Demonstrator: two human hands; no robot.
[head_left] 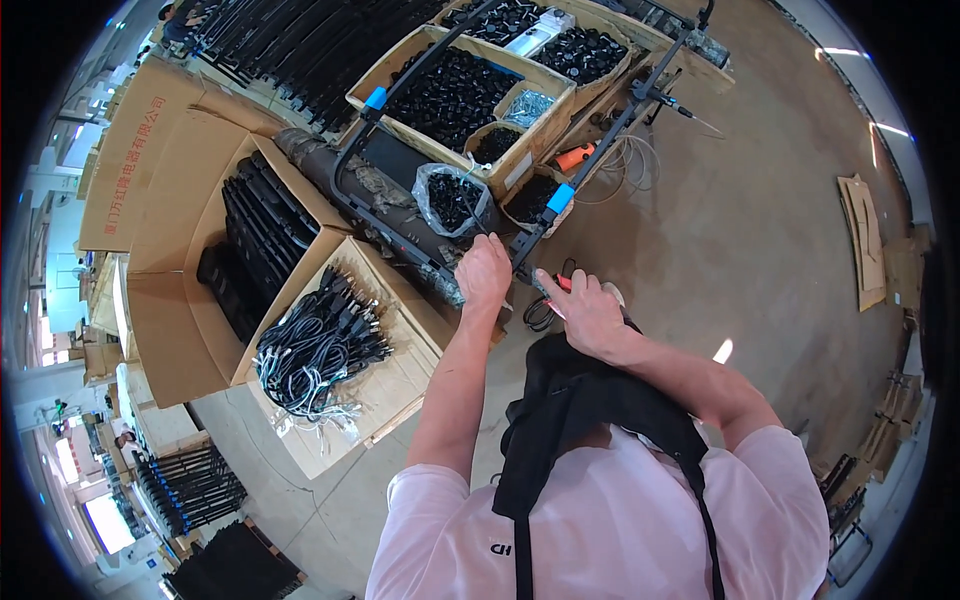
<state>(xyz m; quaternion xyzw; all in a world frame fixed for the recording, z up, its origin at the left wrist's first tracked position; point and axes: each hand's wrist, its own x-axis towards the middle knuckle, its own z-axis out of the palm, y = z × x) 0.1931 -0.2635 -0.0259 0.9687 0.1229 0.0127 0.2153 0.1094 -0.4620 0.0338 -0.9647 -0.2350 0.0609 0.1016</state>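
Clenched around the black metal frame (pixel 440 160) near its lower corner, the left hand (pixel 483 272) grips it. Just beside, the right hand (pixel 590 315) pinches a red-handled tool (pixel 562 284) against the frame's bar, above a box of grey cables (pixel 320 345).

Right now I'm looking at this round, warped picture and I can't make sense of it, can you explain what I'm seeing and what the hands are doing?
The picture comes from a wide fisheye camera worn on a person's head, looking down, so straight edges bend near the rim. No machine is involved: the two forearms rising from the bottom are the wearer's own. The left hand has a closed grip on a black metal frame with blue sleeves, which lies across open boxes. The right hand is beside it, holding a small red-handled tool; what kind of tool is too small to tell. Around them on the concrete floor sit a cardboard box of black cables, a box of flat black parts and trays of small black pieces.
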